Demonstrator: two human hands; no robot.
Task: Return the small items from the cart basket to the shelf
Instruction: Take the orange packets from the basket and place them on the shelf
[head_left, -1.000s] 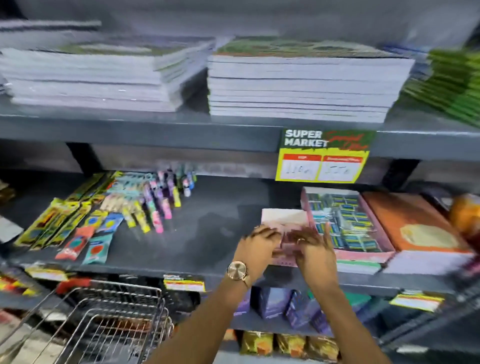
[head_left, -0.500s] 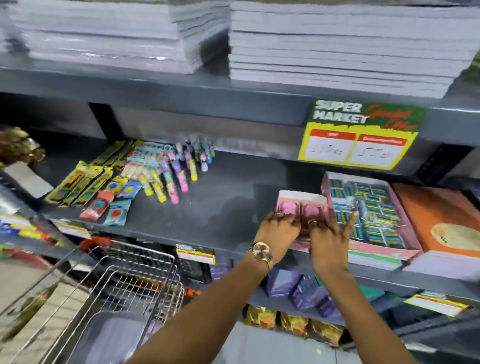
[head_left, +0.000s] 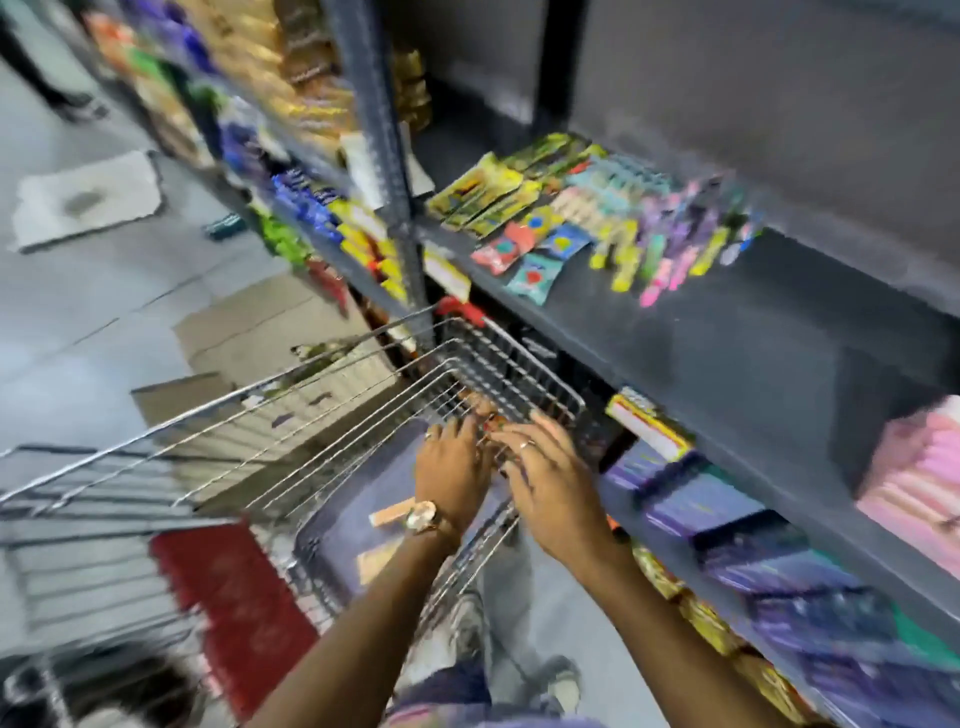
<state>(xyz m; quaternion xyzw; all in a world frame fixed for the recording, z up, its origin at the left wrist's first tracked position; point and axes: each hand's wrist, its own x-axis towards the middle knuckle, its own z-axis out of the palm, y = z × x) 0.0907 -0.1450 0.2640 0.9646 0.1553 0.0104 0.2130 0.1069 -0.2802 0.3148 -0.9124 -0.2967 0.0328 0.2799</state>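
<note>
Grey shop floor at left, dark metal shelf (head_left: 727, 353) running diagonally at right, whole view motion-blurred. Wire cart basket (head_left: 363, 395) parked just beside shelf, red corner cap near shelf upright. Both hands reaching down into far end of basket, near its front wire wall. Left hand (head_left: 452, 467) palm down, wristwatch (head_left: 423, 515) on wrist, ring on one finger, fingers curled downward toward small items (head_left: 485, 410) at basket corner. Right hand (head_left: 550, 483) just beside left, ring visible, fingers spread apart, tips over same spot. Cannot tell whether either hand actually grips anything; blur and overlap hide contact. Small items only glimpsed as orange-red bits between fingertips and wire wall. Two more tan packets (head_left: 392, 514) lying on basket floor under left wrist. Red flat object (head_left: 234, 592) at basket's near end.

On shelf: loose spread of small colourful packets and pens (head_left: 613, 228) toward back-left, pink boxes (head_left: 919, 483) at far right edge, bare dark surface between. Lower shelf below stocked with purple boxes (head_left: 701, 509). Flattened cardboard (head_left: 88, 197) on floor, well apart from cart.
</note>
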